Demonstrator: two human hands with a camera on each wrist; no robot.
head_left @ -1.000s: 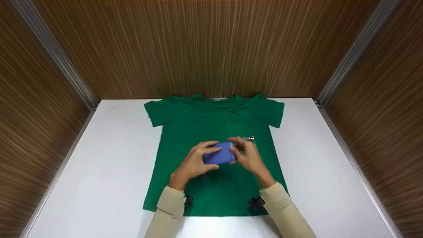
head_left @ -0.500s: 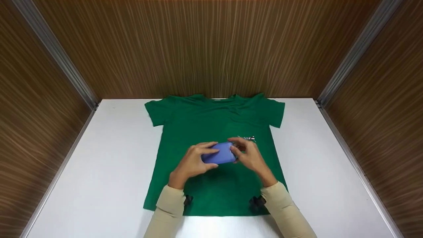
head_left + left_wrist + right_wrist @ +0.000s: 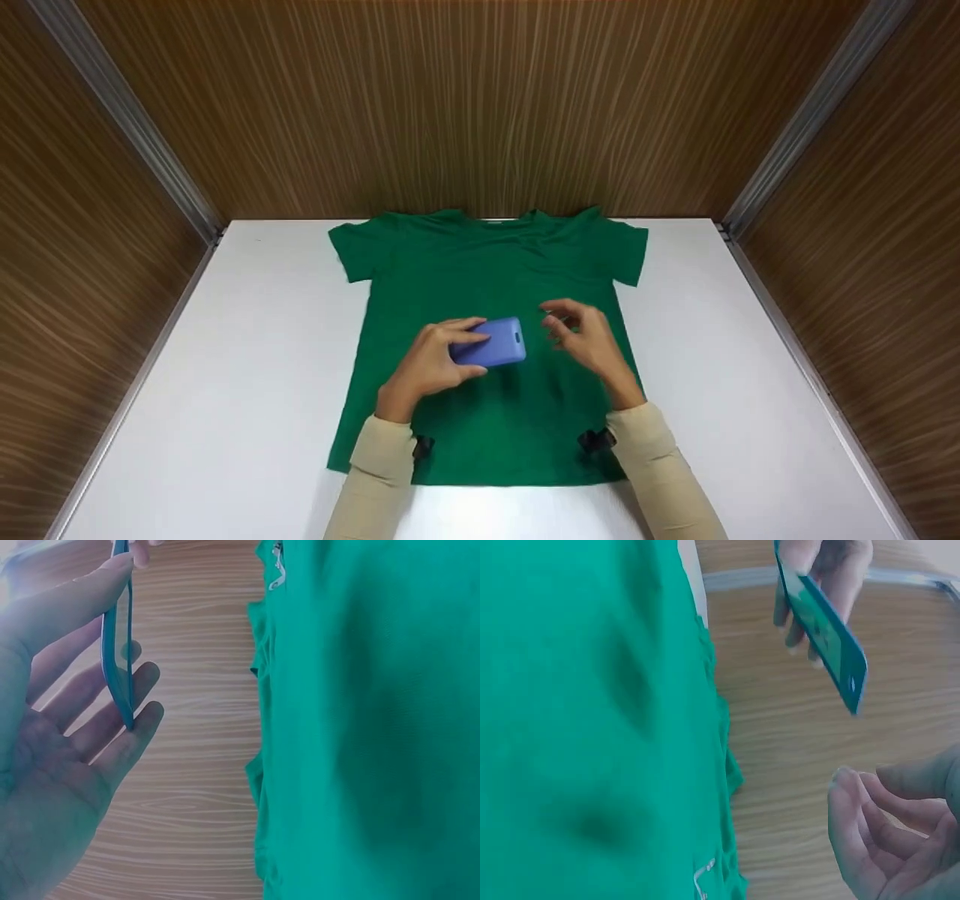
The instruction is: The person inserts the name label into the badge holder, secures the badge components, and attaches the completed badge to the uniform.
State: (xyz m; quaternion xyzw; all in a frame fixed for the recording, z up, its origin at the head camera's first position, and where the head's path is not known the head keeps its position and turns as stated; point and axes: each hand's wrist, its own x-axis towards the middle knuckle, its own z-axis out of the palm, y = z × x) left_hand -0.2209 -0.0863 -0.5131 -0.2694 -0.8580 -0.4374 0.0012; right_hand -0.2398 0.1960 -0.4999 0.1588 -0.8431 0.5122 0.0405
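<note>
My left hand (image 3: 431,361) grips a blue-purple badge holder (image 3: 502,343), a flat rectangular case with a small slot at its right end, above the green T-shirt (image 3: 450,285). Seen from the left wrist, the badge holder (image 3: 118,652) is edge-on between thumb and fingers. In the right wrist view a pale card face shows inside the badge holder (image 3: 817,626). My right hand (image 3: 589,337) hovers to its right, apart from it, fingers loosely bent and nothing between them. A small metal clip (image 3: 702,877) lies on the shirt, mostly hidden behind the right hand in the head view.
The T-shirt lies spread out on a white table (image 3: 262,337), collar toward the back. Wood-patterned panels (image 3: 480,105) stand at the back and both sides, with metal strips (image 3: 142,127) along the corners.
My right hand has let go of the badge holder's right end and moved right, uncovering its slot. The left hand has shifted slightly left with the badge holder.
</note>
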